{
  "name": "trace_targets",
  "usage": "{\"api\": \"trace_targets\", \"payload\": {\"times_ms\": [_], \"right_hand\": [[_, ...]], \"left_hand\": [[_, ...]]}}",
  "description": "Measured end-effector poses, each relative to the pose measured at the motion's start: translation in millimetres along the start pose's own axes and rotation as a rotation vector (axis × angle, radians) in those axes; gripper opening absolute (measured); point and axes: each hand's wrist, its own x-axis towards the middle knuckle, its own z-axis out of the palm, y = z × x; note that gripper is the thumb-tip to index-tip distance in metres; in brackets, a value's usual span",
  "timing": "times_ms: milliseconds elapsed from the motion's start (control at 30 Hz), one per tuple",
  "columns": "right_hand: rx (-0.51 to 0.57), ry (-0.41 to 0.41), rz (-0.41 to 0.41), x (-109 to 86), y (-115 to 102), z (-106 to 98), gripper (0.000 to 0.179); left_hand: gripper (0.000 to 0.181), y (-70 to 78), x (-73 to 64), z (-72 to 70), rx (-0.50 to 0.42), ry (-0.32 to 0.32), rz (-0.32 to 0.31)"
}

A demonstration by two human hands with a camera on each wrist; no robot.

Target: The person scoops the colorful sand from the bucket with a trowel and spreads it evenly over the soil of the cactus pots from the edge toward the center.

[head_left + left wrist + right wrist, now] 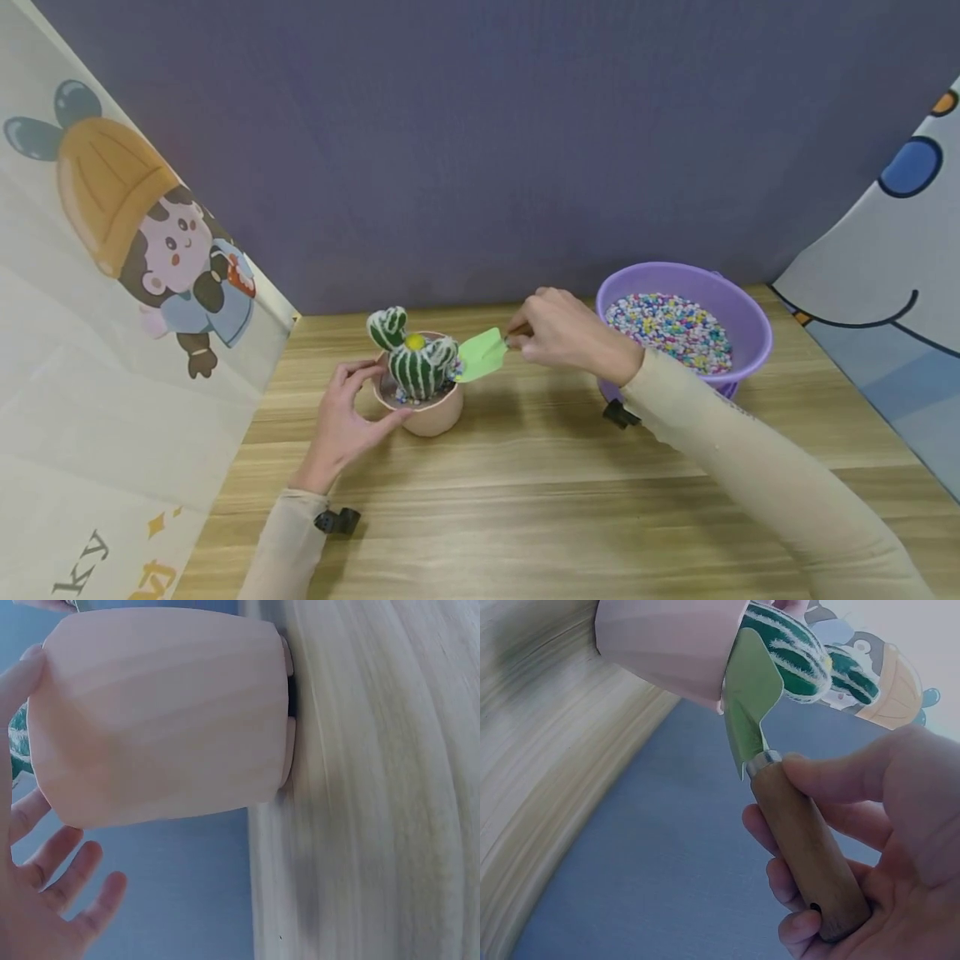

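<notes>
A pink flower pot (435, 417) stands on the table with a green, white-striped cactus (415, 374) in it. My left hand (347, 425) holds the pot by its rim, thumb on the near side and a finger opposite; the other fingers spread loosely in the left wrist view. My right hand (566, 332) grips the wooden handle (806, 844) of a small trowel with a light green blade (482, 356). The blade's tip reaches over the pot's right rim beside the cactus. Some colorful pebbles (405, 398) lie in the pot around the cactus base.
A purple basin (752, 333) holding many multicolored pebbles (667, 327) stands to the right, partly behind my right forearm. A dark blue panel (480, 150) rises behind the wooden table (480, 517). Printed cartoon panels stand left and right.
</notes>
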Motion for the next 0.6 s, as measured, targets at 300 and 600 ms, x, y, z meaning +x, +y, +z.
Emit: {"api": "trace_targets", "payload": {"times_ms": [300,600], "right_hand": [[-0.016,-0.035,-0.001,0.8,-7.3,-4.6,0.017],[-0.014,-0.031,-0.006,1.0,-6.2,-4.0,0.017]], "left_hand": [[0.063,-8.5,2.2,-5.8,-0.063,-0.058,0.030],[0.061,-13.2,-0.2,-3.8,-0.070,-0.070,0.041]]}}
